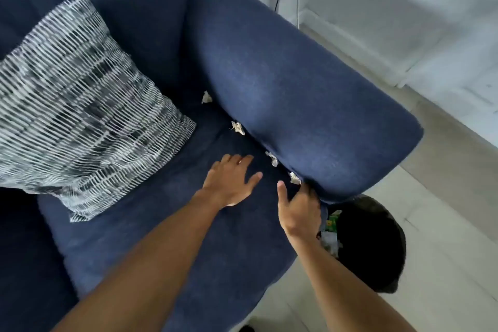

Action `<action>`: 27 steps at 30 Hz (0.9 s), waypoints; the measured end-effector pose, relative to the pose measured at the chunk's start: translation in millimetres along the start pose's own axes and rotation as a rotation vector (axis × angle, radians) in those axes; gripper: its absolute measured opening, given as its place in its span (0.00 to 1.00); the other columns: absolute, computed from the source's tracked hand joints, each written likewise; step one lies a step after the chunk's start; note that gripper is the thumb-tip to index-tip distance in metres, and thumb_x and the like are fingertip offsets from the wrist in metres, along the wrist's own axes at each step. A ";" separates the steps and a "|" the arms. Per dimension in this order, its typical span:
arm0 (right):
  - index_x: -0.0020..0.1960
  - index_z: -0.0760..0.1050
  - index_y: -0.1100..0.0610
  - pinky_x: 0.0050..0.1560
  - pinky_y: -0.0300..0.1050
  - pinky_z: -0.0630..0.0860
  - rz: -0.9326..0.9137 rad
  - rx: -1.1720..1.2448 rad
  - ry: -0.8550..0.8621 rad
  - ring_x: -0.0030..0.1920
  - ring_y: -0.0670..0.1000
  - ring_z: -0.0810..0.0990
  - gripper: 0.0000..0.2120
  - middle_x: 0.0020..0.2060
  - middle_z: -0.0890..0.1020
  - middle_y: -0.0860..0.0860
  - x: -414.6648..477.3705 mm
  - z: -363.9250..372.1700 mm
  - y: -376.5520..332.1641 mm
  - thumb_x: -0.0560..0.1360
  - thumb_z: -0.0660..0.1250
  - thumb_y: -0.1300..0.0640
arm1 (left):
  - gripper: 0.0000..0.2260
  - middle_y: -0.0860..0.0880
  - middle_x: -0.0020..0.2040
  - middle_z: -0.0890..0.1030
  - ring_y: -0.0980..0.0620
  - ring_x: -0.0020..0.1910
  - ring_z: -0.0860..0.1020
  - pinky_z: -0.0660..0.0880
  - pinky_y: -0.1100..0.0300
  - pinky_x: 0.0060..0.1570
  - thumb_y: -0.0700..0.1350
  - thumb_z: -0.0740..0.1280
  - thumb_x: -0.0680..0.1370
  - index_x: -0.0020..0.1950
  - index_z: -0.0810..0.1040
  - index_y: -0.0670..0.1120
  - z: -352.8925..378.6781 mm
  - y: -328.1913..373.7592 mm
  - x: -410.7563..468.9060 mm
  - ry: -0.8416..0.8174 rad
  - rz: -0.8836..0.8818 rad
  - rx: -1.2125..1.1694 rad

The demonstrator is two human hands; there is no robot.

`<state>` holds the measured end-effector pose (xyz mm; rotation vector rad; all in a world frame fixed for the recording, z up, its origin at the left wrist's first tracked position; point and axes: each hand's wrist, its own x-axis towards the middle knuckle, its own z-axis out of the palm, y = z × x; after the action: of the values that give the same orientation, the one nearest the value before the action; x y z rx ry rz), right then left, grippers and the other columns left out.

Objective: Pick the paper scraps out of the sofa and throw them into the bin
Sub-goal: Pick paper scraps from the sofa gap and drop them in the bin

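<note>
Reaching toward the nearest paper scrap (294, 178), the right hand (299, 210) is open and empty at the armrest (310, 105) crease. The left hand (231, 180) lies spread flat on the seat cushion (167, 224). Pinch low (three more scraps wedged farther along), then drop into the black bin (377, 245).

Soft, even daylight; motion blur smears the edges, with wide-angle bending.

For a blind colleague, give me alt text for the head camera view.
Two bare hands reach into a navy sofa: right hand near a paper scrap wedged beside the armrest, left hand flat on the seat. Three more scraps line the crevice; a black bin sits below.
</note>
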<state>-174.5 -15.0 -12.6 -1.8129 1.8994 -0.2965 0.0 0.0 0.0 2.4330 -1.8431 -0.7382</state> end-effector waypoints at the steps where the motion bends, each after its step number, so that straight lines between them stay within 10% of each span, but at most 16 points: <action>1: 0.63 0.76 0.60 0.52 0.52 0.74 0.005 0.036 0.045 0.57 0.63 0.79 0.24 0.56 0.81 0.60 4.8 5.4 2.2 0.79 0.63 0.41 | 0.30 0.47 0.72 0.72 0.44 0.71 0.67 0.67 0.47 0.69 0.65 0.53 0.82 0.79 0.63 0.50 7.1 4.1 8.0 0.014 0.012 0.007; 11: 0.49 0.82 0.55 0.40 0.47 0.74 0.187 0.295 0.280 0.42 0.59 0.83 0.25 0.39 0.85 0.55 28.8 58.2 19.9 0.76 0.63 0.34 | 0.25 0.49 0.63 0.76 0.45 0.62 0.70 0.67 0.50 0.59 0.66 0.60 0.78 0.63 0.79 0.50 62.6 34.3 69.7 0.199 -0.030 0.043; 27: 0.46 0.85 0.50 0.42 0.48 0.77 0.493 0.334 0.119 0.45 0.59 0.82 0.11 0.41 0.86 0.52 44.2 47.0 13.1 0.76 0.68 0.45 | 0.09 0.48 0.57 0.79 0.44 0.57 0.75 0.68 0.49 0.57 0.49 0.66 0.81 0.55 0.83 0.47 57.3 36.3 69.1 0.287 -0.080 -0.208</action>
<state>-162.7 -48.8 -67.9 -1.0933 2.1511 -0.5157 -40.1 -58.4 -66.1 2.3451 -1.4957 -0.5203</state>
